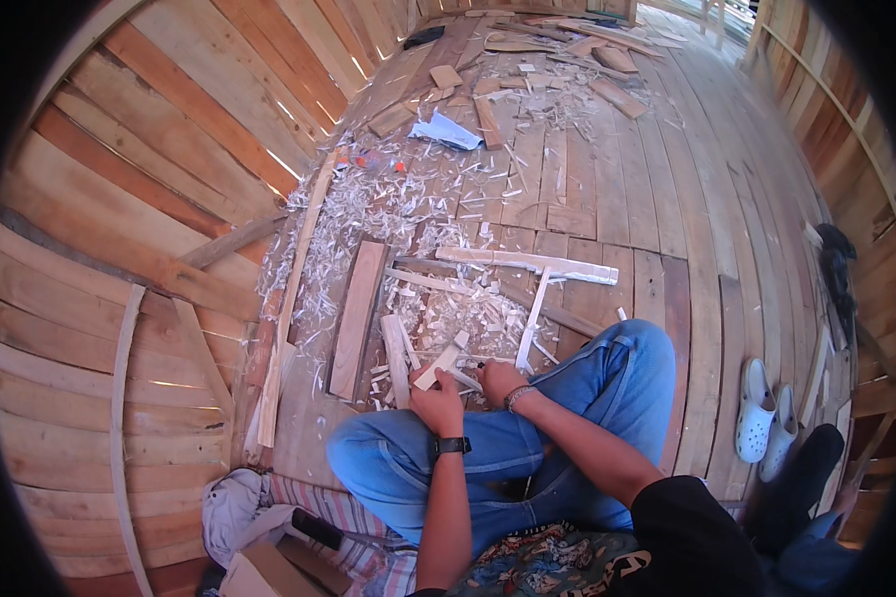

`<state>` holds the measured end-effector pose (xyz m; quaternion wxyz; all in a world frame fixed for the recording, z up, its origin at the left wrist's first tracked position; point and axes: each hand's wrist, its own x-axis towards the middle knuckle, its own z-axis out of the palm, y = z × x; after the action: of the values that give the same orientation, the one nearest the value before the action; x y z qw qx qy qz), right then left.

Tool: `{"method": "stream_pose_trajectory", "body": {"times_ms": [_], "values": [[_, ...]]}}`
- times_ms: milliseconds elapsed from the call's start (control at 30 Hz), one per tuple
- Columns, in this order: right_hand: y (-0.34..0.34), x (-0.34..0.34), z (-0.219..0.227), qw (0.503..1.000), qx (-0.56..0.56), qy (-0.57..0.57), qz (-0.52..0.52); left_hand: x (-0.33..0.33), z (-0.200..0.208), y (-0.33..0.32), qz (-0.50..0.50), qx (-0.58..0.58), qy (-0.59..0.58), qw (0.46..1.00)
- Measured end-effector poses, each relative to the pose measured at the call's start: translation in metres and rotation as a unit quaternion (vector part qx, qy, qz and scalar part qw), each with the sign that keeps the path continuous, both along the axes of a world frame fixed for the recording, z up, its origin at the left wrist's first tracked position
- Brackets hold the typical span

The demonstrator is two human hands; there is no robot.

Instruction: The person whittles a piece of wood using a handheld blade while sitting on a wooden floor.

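Above my crossed legs in blue jeans, my left hand (436,402) is closed around the lower end of a short pale piece of wood (444,359), which slants up to the right. My right hand (502,383) is closed close beside it. A small dark-handled tool (481,367) shows at its fingers; its kind is too small to make out. Wood chips (458,316) lie heaped on the floor just beyond both hands. Left of the wood piece, a pale split stick (395,358) lies near my left hand.
A brown board (358,318), a long pale strip (294,308) and a whitish batten (528,265) surround the chips. Shavings and offcuts litter the plank floor farther off. Pale clogs (755,410) and another person's dark-clad leg (801,483) are at right. A cardboard box (269,572) stands lower left.
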<state>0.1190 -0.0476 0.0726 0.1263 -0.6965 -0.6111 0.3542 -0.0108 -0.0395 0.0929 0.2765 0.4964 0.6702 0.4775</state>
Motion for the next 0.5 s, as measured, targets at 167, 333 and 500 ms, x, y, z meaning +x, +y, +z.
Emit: {"method": "stream_pose_trajectory", "body": {"times_ms": [167,333,500], "values": [[0.005,0.003,-0.009,1.000,-0.002,-0.002,-0.002,0.001,0.000,0.000,-0.006,-0.006,-0.018,1.000],[0.005,-0.002,-0.008,0.999,0.024,0.000,0.029,-0.001,0.002,0.000,-0.001,0.002,-0.006,1.000],[0.007,-0.003,0.006,0.999,0.012,0.005,0.043,0.000,0.002,0.000,0.014,0.010,0.031,0.999]]}}
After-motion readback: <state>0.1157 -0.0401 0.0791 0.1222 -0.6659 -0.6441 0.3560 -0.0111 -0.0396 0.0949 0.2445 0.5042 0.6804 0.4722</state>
